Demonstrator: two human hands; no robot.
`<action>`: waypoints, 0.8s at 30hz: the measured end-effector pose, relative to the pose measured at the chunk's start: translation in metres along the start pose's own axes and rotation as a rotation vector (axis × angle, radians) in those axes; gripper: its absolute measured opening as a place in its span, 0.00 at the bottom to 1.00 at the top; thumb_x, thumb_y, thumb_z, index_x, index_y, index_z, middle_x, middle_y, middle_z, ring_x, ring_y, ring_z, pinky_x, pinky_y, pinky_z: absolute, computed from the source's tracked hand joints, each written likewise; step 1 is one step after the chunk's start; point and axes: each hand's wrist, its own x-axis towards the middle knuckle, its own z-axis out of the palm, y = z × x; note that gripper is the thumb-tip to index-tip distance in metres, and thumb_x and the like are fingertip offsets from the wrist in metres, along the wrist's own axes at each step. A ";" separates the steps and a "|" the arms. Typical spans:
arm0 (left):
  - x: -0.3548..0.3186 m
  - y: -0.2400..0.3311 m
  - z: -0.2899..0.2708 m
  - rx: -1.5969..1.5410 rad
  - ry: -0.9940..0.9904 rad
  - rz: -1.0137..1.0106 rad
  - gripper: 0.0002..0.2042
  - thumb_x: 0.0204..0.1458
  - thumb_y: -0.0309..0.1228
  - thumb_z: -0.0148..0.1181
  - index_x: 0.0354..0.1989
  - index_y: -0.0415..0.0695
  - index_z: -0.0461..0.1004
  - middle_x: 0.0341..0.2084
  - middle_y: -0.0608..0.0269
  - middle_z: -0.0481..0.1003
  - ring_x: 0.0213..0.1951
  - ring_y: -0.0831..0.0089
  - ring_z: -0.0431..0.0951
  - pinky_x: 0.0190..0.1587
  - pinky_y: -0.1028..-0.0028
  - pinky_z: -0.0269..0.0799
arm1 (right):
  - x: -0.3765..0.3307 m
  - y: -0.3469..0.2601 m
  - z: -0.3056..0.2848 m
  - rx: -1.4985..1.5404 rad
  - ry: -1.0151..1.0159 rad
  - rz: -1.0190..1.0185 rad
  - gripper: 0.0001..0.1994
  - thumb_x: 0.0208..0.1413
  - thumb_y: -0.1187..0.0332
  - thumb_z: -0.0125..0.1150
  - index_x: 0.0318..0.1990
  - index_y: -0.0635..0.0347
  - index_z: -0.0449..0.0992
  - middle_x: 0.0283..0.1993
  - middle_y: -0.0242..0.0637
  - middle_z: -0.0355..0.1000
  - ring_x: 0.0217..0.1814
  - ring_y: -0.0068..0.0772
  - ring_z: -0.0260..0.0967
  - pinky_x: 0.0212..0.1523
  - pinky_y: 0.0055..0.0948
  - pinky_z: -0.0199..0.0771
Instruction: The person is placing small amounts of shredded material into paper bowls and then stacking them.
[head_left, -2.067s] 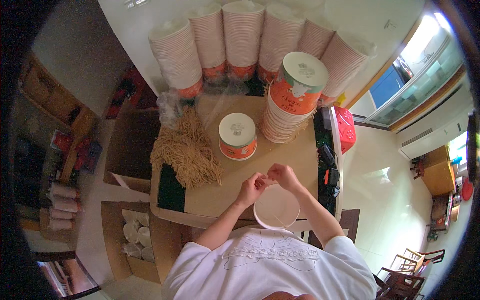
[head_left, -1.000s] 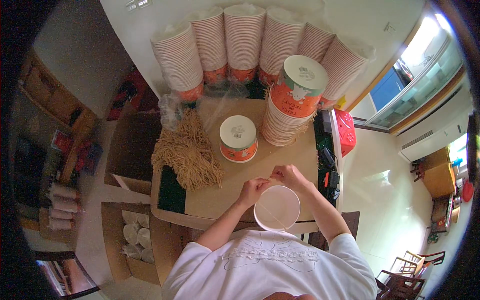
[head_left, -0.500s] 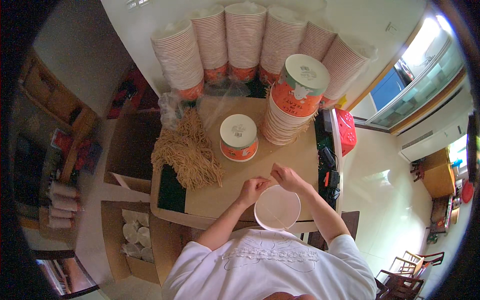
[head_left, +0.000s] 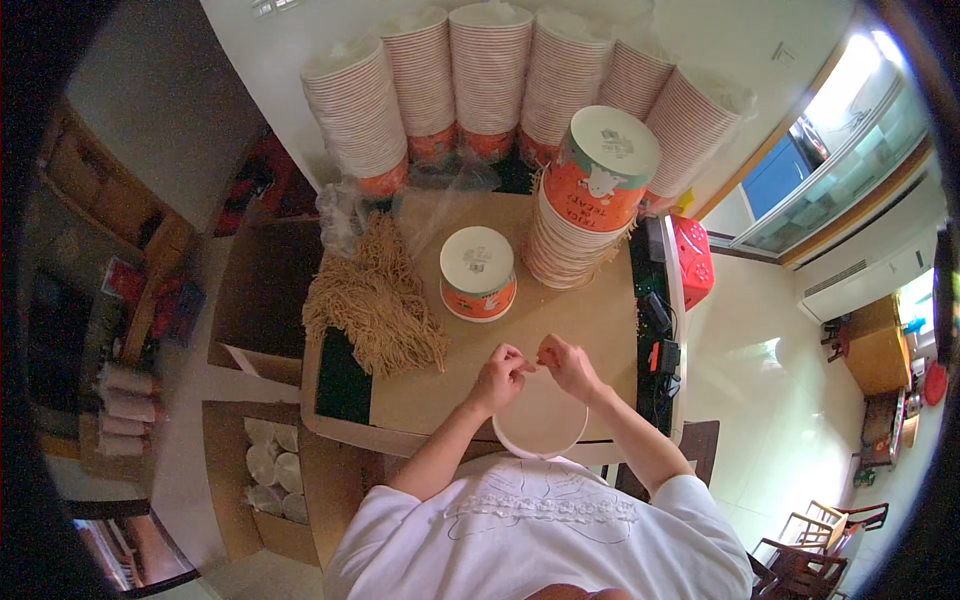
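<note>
A white paper bowl [head_left: 541, 425] stands upright on the brown table [head_left: 560, 320] close to my body. My left hand [head_left: 499, 376] and my right hand [head_left: 562, 364] meet just above its far rim, fingertips pinched together on something small; what it is I cannot tell. A heap of dry brown noodles [head_left: 377, 297] lies to the left. An upturned orange and white bowl [head_left: 477, 273] stands beyond my hands.
A tall stack of nested orange bowls [head_left: 585, 205] stands at the right. Several tall bowl stacks [head_left: 487, 75] line the wall. Open cardboard boxes [head_left: 262, 462] sit on the floor at the left, one holding bowls. A red stool [head_left: 693, 260] stands right of the table.
My hands have stayed over the white bowl's far rim, only shifting their fingers slightly. The bowl and the other things have not moved.
</note>
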 end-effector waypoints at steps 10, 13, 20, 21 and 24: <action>0.003 0.015 -0.002 -0.312 -0.099 -0.287 0.07 0.39 0.20 0.57 0.28 0.39 0.67 0.24 0.60 0.68 0.29 0.71 0.72 0.31 0.75 0.69 | -0.010 0.009 0.013 0.044 0.199 0.042 0.02 0.51 0.74 0.50 0.32 0.62 0.66 0.23 0.43 0.70 0.27 0.37 0.72 0.26 0.30 0.70; 0.001 0.007 -0.004 -0.241 -0.117 -0.226 0.06 0.40 0.21 0.58 0.26 0.39 0.68 0.25 0.60 0.69 0.29 0.69 0.72 0.31 0.74 0.69 | -0.010 0.000 0.009 0.030 0.165 0.040 0.03 0.51 0.73 0.50 0.31 0.62 0.67 0.23 0.42 0.70 0.26 0.38 0.72 0.26 0.31 0.70; 0.007 0.018 -0.012 0.139 -0.131 -0.096 0.02 0.39 0.22 0.56 0.23 0.41 0.73 0.30 0.60 0.69 0.33 0.62 0.72 0.35 0.68 0.69 | -0.012 0.006 0.017 0.083 0.162 0.005 0.02 0.51 0.71 0.49 0.29 0.59 0.66 0.23 0.43 0.69 0.27 0.46 0.70 0.26 0.36 0.68; 0.006 0.016 -0.012 0.140 -0.129 -0.098 0.02 0.39 0.22 0.56 0.23 0.41 0.73 0.30 0.60 0.69 0.33 0.62 0.72 0.35 0.68 0.69 | -0.012 0.005 0.018 0.084 0.160 0.004 0.02 0.51 0.71 0.49 0.29 0.59 0.66 0.23 0.43 0.69 0.27 0.46 0.70 0.26 0.36 0.68; 0.001 0.007 -0.007 0.177 -0.180 -0.038 0.07 0.42 0.24 0.54 0.29 0.49 0.76 0.30 0.63 0.67 0.32 0.65 0.72 0.33 0.68 0.70 | -0.011 0.004 0.020 0.085 0.183 -0.027 0.02 0.51 0.72 0.49 0.30 0.59 0.67 0.24 0.44 0.69 0.26 0.47 0.70 0.26 0.35 0.68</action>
